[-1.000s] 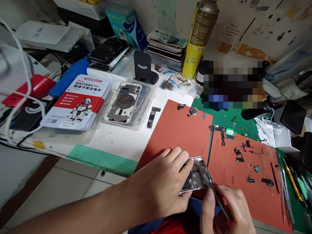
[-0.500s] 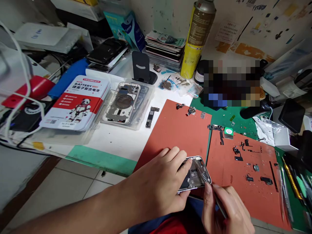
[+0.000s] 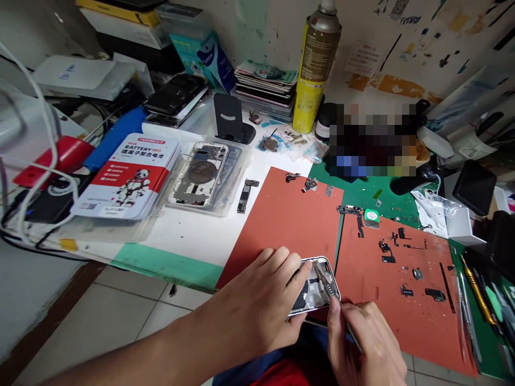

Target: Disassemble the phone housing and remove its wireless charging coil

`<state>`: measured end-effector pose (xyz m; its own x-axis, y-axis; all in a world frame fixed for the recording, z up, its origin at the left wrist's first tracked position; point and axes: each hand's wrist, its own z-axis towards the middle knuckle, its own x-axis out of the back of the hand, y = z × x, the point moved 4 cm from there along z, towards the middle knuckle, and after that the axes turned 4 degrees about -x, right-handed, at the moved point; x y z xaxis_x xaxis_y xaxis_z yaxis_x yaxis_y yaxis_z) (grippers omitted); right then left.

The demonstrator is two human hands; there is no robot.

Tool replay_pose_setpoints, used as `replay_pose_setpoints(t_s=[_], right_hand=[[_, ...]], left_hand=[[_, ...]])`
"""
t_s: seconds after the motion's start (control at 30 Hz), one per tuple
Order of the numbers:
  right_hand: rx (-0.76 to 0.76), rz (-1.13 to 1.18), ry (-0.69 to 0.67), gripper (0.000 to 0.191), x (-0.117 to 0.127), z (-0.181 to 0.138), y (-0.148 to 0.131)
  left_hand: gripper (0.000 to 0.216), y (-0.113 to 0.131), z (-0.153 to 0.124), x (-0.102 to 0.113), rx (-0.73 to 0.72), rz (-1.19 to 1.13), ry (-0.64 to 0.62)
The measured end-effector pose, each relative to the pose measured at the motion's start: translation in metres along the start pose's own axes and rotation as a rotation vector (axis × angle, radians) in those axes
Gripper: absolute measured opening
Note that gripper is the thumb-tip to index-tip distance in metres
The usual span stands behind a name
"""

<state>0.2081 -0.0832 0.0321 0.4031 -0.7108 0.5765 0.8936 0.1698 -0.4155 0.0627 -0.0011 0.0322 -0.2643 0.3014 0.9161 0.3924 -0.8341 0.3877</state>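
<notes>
My left hand [image 3: 263, 303] is wrapped around an opened phone housing [image 3: 317, 296], tilted above the front edge of the mat. Its fingers lie across the near part, and the thumb is mostly under the frame. Inside the housing, bare metal and dark parts show. My right hand [image 3: 366, 335] pinches a pair of metal tweezers [image 3: 330, 288] with a ridged grip. Their tip reaches into the housing near my left index fingertip. Whether the tip grips anything is too small to tell.
Small phone parts [image 3: 407, 290] lie on the orange mat [image 3: 298, 220]. A logic board [image 3: 246, 197] and a phone back housing [image 3: 197, 177] are to the left, beside a battery box [image 3: 129, 177]. Behind stands a yellow spray can [image 3: 316, 69]; tools [image 3: 478, 289] lie at the right.
The view has shifted slightly. The tweezers have turned a little inside the housing, with their tip now closer to my left index finger. Both hands keep their hold.
</notes>
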Motion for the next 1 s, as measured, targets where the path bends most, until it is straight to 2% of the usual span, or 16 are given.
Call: replay_pose_setpoints(t_s=[0.13, 0.23, 0.33, 0.47, 0.7, 0.87, 0.93, 1.0], right_hand=[[-0.012, -0.016, 0.002, 0.022, 0.006, 0.002, -0.002], [-0.226, -0.022, -0.076, 0.020, 0.011, 0.001, 0.000], [-0.370, 0.005, -0.004, 0.019, 0.016, -0.004, -0.001], [-0.396, -0.082, 0.070, 0.011, 0.015, -0.011, -0.001], [-0.491, -0.104, 0.080, 0.011, 0.012, -0.018, 0.007], [-0.469, -0.068, 0.067, 0.011, 0.009, -0.019, 0.003], [-0.506, -0.071, 0.056, 0.013, 0.009, -0.018, 0.002], [-0.606, -0.095, 0.091, 0.018, 0.012, -0.018, 0.005]], left_hand=[[0.059, -0.001, 0.002, 0.003, 0.004, -0.004, -0.036], [0.059, 0.000, 0.001, 0.007, -0.016, 0.015, -0.013], [0.058, 0.003, -0.003, 0.006, -0.042, 0.071, 0.033], [0.056, 0.005, -0.008, -0.003, -0.060, 0.170, 0.044], [0.057, 0.008, -0.011, -0.005, -0.100, 0.276, 0.067], [0.060, 0.009, -0.013, -0.002, -0.092, 0.289, 0.039], [0.068, 0.009, -0.013, 0.000, -0.079, 0.268, 0.029], [0.071, 0.008, -0.013, 0.003, -0.067, 0.213, 0.045]])
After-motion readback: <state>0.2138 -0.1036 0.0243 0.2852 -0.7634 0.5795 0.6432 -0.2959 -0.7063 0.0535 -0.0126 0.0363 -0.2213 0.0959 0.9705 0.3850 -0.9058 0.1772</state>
